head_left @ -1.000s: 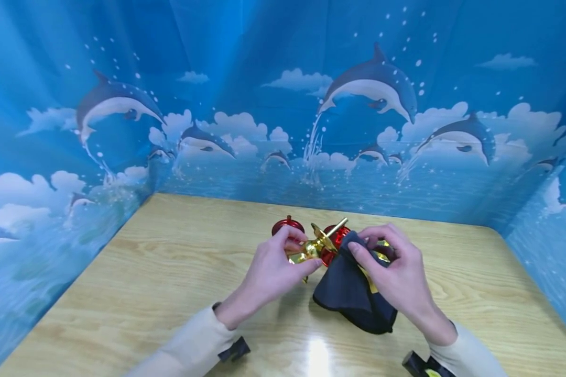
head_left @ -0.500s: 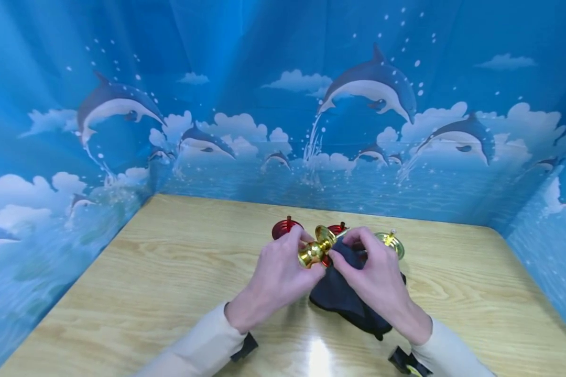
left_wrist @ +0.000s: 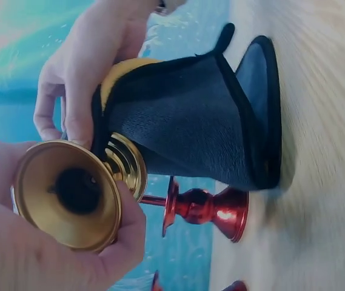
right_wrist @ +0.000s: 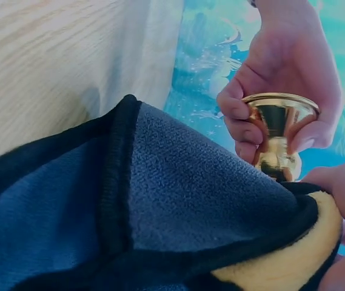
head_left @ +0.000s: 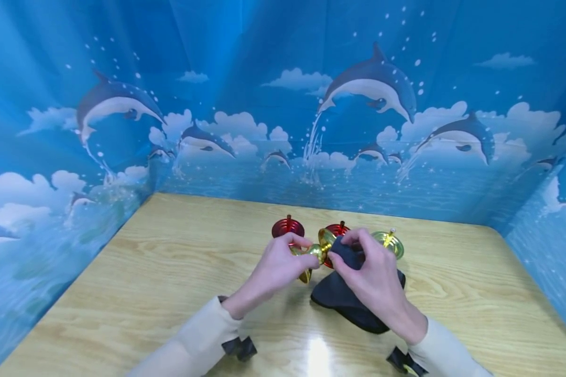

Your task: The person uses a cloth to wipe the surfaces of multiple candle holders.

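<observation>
My left hand [head_left: 273,264] grips a gold candlestick [head_left: 317,252] by its stem and base, tilted above the table. In the left wrist view its hollow, flared base [left_wrist: 42,209] faces the camera. My right hand [head_left: 374,275] pinches a dark cloth [head_left: 344,303] over the candlestick's spike end, past the round dish. That end is hidden in the cloth. The right wrist view shows the cloth [right_wrist: 184,182] hanging down, with a yellow underside [right_wrist: 299,260] turned out near the fingers.
Two red candlesticks, one at left [head_left: 287,228] and one behind the hands [head_left: 338,228], stand on the wooden table [head_left: 170,272]. Another gold candlestick [head_left: 389,243] stands to the right. A gold edge [head_left: 305,276] shows below the left hand. A blue dolphin-print curtain [head_left: 245,104] encloses the back.
My right hand has moved left with the cloth, onto the spike end of the candlestick, which was bare before. The candlestick has turned flatter. The right-hand gold candlestick has come into view.
</observation>
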Motion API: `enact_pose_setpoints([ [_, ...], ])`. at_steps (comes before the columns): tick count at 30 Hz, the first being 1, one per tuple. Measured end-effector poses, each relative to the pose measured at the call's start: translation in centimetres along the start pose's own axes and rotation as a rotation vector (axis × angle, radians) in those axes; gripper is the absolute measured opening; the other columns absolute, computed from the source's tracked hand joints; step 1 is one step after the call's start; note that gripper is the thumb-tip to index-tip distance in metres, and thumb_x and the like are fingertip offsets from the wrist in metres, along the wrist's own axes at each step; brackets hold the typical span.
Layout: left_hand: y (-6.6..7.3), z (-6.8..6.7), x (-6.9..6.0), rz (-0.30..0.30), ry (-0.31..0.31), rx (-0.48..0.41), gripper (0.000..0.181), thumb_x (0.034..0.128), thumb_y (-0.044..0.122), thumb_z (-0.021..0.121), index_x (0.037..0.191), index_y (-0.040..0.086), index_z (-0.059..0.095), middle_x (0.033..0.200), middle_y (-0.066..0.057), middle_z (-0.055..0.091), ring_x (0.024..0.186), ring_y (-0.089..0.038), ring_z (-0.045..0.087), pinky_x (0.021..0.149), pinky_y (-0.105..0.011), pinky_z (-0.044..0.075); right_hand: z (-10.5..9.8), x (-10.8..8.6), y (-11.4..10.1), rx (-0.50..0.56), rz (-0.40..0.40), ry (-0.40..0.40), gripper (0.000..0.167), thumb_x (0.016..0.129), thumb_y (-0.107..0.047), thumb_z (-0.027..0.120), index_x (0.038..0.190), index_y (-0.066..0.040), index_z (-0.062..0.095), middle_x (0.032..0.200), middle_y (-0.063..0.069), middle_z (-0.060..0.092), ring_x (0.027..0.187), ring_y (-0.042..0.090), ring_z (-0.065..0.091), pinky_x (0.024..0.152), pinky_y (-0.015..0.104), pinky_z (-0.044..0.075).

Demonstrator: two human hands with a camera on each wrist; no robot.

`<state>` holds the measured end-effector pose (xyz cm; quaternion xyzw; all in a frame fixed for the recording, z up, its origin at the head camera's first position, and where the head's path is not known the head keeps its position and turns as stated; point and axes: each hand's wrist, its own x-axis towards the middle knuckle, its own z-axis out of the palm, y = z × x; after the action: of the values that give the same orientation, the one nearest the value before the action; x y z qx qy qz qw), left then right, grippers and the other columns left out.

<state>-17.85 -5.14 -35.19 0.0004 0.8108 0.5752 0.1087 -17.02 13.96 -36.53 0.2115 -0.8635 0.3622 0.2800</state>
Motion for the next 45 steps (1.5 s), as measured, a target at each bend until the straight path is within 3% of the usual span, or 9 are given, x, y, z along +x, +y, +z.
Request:
enact_pose_setpoints([
  [4,-0.5,-0.1,0.5,-0.039,-0.063,-0.186,0.039,0.0816,0.015,0.076,0.118,0.003,0.065,0.112,-0.012,0.068,0.070,-0.015,0.065,0.062,-0.029,0.058,0.2,-0.3,0.2,0.001,-0.003,-0.001,0.033,0.079,-0.007,0.086,0.101,-0.009,0.063,0.087,0.001,0.071,0.077,0.013,0.069,0.065,0.029,0.058],
  [8,-0.8,-0.2,0.8,-0.066,-0.144,-0.298,0.034,0.0834,0.012,0.071,0.115,-0.002,0.068,0.103,-0.013,0.072,0.071,-0.015,0.066,0.062,-0.028,0.058,0.2,-0.6,0.4,0.020,-0.007,0.001,0.033,0.078,-0.006,0.087,0.102,-0.009,0.063,0.087,0.001,0.071,0.077,0.012,0.070,0.065,0.027,0.058],
  [13,-0.7,-0.2,0.4,0.004,-0.154,-0.200,0.039,0.0868,0.021,0.076,0.119,0.004,0.062,0.110,-0.012,0.065,0.078,-0.017,0.068,0.068,-0.031,0.060,-0.2,-0.6,0.7,0.068,0.017,0.023,0.032,0.077,-0.004,0.087,0.099,-0.011,0.065,0.087,-0.002,0.071,0.077,0.010,0.069,0.066,0.019,0.055],
  [18,-0.7,-0.2,-0.6,0.232,-0.094,0.127,0.056,0.0833,0.039,0.080,0.127,0.020,0.052,0.116,-0.003,0.061,0.088,-0.016,0.063,0.073,-0.033,0.057,-1.0,-0.1,0.7,0.143,0.136,0.028,0.030,0.080,-0.005,0.086,0.100,-0.012,0.066,0.088,-0.002,0.070,0.077,0.002,0.067,0.066,0.013,0.054],
  [24,-1.5,-0.1,-1.1,0.721,0.090,0.515,0.058,0.0827,0.026,0.081,0.129,0.009,0.050,0.108,-0.001,0.057,0.072,-0.006,0.054,0.060,-0.015,0.049,-1.8,0.4,0.5,0.175,0.245,-0.001,0.028,0.084,-0.011,0.084,0.103,-0.013,0.065,0.093,-0.002,0.068,0.078,0.002,0.065,0.069,0.015,0.057],
  [27,-1.8,0.1,-0.9,0.817,0.196,0.604,0.055,0.0787,0.023,0.083,0.123,0.010,0.053,0.100,0.000,0.059,0.072,-0.004,0.052,0.059,-0.010,0.046,-1.9,0.4,0.4,0.187,0.265,-0.017,0.028,0.084,-0.013,0.084,0.105,-0.014,0.065,0.097,-0.001,0.068,0.081,0.003,0.065,0.069,0.017,0.058],
  [33,-1.9,0.5,-0.6,0.703,0.200,0.396,0.048,0.0773,0.016,0.082,0.116,0.012,0.053,0.092,0.002,0.063,0.069,-0.005,0.057,0.056,-0.014,0.051,-1.3,0.3,0.1,0.198,0.232,0.003,0.030,0.084,-0.012,0.084,0.108,-0.012,0.066,0.105,0.002,0.070,0.085,0.002,0.068,0.068,0.017,0.058],
  [40,-1.8,0.7,-0.5,0.480,0.166,0.080,0.038,0.0836,0.016,0.077,0.114,0.017,0.054,0.092,-0.004,0.066,0.060,-0.010,0.057,0.052,-0.026,0.052,-0.5,0.0,0.0,0.153,0.097,0.069,0.032,0.082,-0.007,0.085,0.107,-0.008,0.065,0.098,0.006,0.073,0.080,0.014,0.071,0.063,0.014,0.055],
  [45,-1.6,0.9,-0.3,0.288,0.078,-0.197,0.035,0.0896,0.013,0.074,0.118,0.010,0.054,0.099,-0.012,0.065,0.065,-0.015,0.062,0.061,-0.031,0.056,0.1,-0.1,0.0,0.104,0.019,0.103,0.034,0.079,-0.005,0.086,0.106,-0.006,0.065,0.098,0.005,0.072,0.080,0.018,0.071,0.064,0.011,0.052],
])
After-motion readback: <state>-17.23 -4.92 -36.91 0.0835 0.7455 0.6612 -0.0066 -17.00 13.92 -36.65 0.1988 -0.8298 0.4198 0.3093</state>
